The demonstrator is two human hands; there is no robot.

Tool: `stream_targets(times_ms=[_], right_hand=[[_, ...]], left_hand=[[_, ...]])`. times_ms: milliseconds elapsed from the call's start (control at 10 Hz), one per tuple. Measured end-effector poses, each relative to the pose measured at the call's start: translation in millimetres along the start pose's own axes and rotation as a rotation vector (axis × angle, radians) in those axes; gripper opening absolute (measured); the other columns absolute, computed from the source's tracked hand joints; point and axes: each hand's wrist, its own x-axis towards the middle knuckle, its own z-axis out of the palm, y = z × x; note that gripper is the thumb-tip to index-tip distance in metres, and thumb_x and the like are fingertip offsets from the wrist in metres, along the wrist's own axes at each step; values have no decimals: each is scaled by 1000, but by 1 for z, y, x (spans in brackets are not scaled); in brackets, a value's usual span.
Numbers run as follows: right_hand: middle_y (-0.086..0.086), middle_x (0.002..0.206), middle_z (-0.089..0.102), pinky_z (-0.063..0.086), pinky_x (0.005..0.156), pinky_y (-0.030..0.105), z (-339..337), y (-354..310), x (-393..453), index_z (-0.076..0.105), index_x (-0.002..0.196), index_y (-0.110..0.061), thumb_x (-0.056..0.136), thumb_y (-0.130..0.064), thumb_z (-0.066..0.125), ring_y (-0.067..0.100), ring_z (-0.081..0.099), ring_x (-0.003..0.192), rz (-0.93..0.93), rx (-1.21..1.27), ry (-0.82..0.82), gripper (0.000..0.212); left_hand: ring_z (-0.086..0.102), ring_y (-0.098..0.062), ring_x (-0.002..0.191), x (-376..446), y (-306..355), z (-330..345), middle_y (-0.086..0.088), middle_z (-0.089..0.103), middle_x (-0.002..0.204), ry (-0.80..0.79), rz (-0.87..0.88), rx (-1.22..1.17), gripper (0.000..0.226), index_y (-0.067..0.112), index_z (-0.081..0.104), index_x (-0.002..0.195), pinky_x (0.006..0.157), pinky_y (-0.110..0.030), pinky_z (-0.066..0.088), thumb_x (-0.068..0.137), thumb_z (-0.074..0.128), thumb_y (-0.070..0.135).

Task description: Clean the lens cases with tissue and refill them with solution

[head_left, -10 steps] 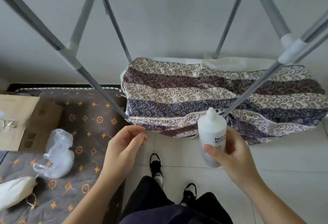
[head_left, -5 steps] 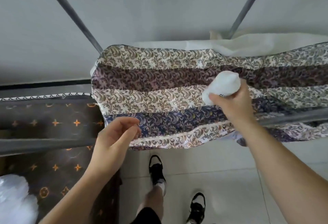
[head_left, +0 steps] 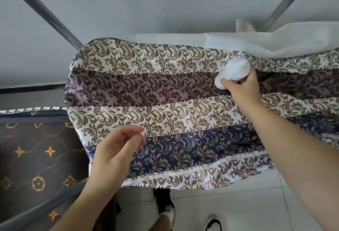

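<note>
A white solution bottle (head_left: 233, 72) lies tilted against the far part of a patterned striped cloth (head_left: 156, 102). My right hand (head_left: 242, 87) grips the bottle from below, arm stretched out over the cloth. My left hand (head_left: 117, 150) hovers over the cloth's near left corner with fingers loosely curled and nothing in them. No lens cases or tissue are in view.
The cloth covers a surface inside a frame of grey metal poles (head_left: 45, 12). A white fabric (head_left: 275, 42) lies along the far edge. A dark patterned surface (head_left: 36, 157) sits to the left. Below are tiled floor (head_left: 256, 203) and my feet.
My right hand has carried the bottle forward from in front of my body to the far part of the cloth. The view has moved closer to the cloth. My left hand stayed low.
</note>
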Motion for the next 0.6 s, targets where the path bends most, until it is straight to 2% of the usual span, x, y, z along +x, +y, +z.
stream_targets(times_ms=[100, 200, 300, 400, 500, 600], right_hand=[[-29, 117, 51, 40, 91, 27, 2, 5, 4, 42, 132, -50, 64, -43, 83, 6, 52, 113, 10, 3, -5, 80], [-27, 117, 52, 41, 85, 22, -4, 1, 2, 41, 129, -51, 60, -46, 83, 1, 55, 106, 9, -6, -29, 81], [-21, 128, 52, 47, 94, 31, -16, -7, -6, 37, 130, -53, 62, -46, 84, 8, 56, 114, 12, 11, -56, 83], [-6, 146, 47, 43, 99, 27, -35, -24, -28, 27, 147, -45, 67, -41, 86, 9, 49, 126, -17, -16, -88, 100], [-5, 148, 47, 41, 105, 28, -60, -53, -61, 29, 150, -39, 72, -42, 85, 6, 47, 129, -57, 15, -102, 95], [-13, 121, 69, 53, 97, 39, -94, -98, -115, 56, 129, -44, 73, -51, 74, 8, 67, 110, -105, 117, -120, 59]], left_hand=[[68, -11, 80, 3, 1, 1, -3, 73, 86, 10, 1, 1, 31, 27, 75, 94, 74, -16, 54, 98, 57, 1], [69, -14, 81, 3, 7, 1, -5, 74, 88, 34, 8, 24, 31, 27, 75, 95, 75, -17, 54, 98, 57, 1], [69, -16, 82, -1, 22, 1, -5, 74, 89, 52, 40, 25, 31, 27, 75, 96, 76, -19, 56, 98, 57, 2], [68, -15, 79, -10, 49, 0, -6, 73, 86, 80, 98, -4, 29, 24, 75, 96, 73, -18, 55, 98, 57, 2], [68, -13, 79, -27, 79, -1, -5, 73, 85, 100, 170, -20, 28, 26, 75, 94, 73, -18, 55, 98, 59, 2], [68, -16, 79, -60, 113, 7, -3, 74, 86, 156, 228, -35, 30, 28, 75, 93, 76, -22, 57, 98, 59, 2]])
